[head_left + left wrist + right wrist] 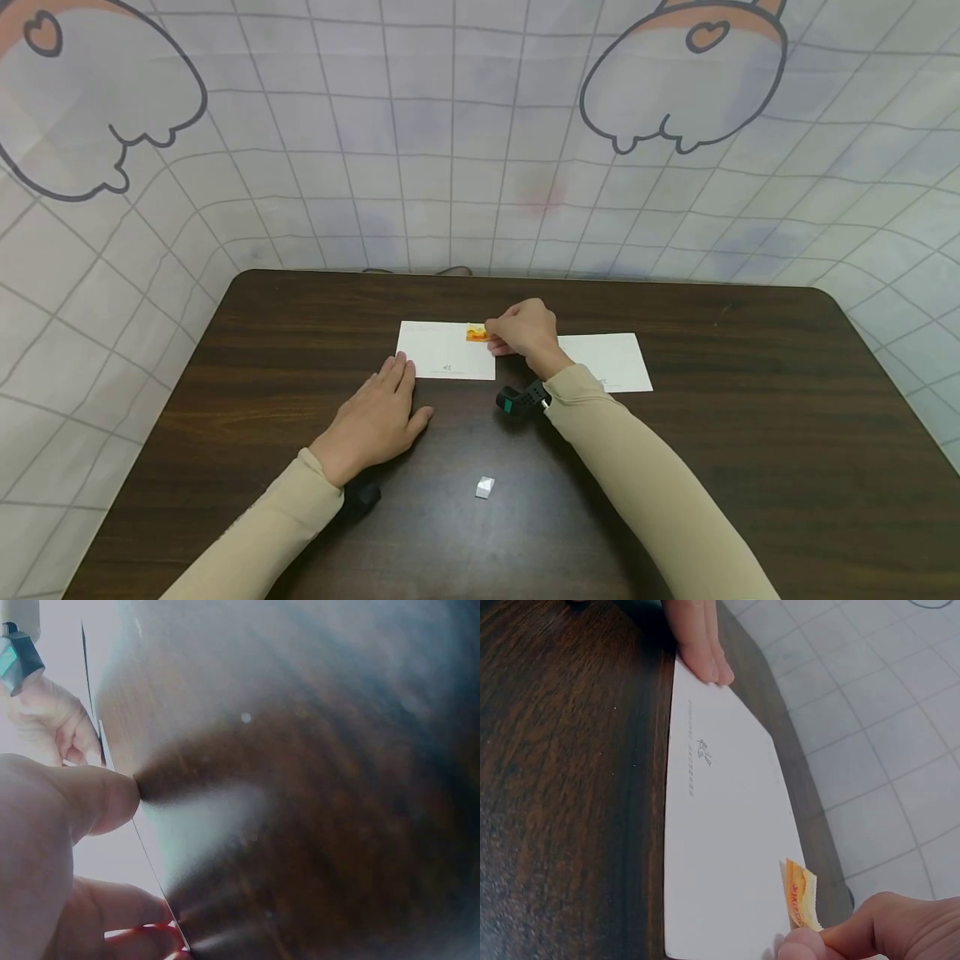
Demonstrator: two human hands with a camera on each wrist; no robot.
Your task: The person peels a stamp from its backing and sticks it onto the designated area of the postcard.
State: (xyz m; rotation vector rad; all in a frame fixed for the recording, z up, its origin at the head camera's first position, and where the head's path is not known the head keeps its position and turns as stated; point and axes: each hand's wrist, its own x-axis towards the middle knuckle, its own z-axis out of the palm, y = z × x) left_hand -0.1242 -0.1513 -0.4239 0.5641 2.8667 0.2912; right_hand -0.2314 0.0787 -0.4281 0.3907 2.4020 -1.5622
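A white card (442, 354), possibly an envelope, lies on the table with small print along its near edge. At its far right corner is an orange-and-yellow stamp (801, 892) with a jagged edge, tilted up from the surface. My right hand (525, 331) pinches the stamp's end between thumb and finger; part of the stamp is hidden behind the fingertips. Fingers of my left hand (375, 417) lie straight, their tips on the card's near left corner. In the left wrist view the card and far hand are washed out by glare.
A second white card (611, 361) lies to the right, partly under my right forearm. Nearer to me is a small folded white piece (484, 487), perhaps paper. The dark wooden table (750, 433) ends at a tile-patterned cloth (420, 192) behind.
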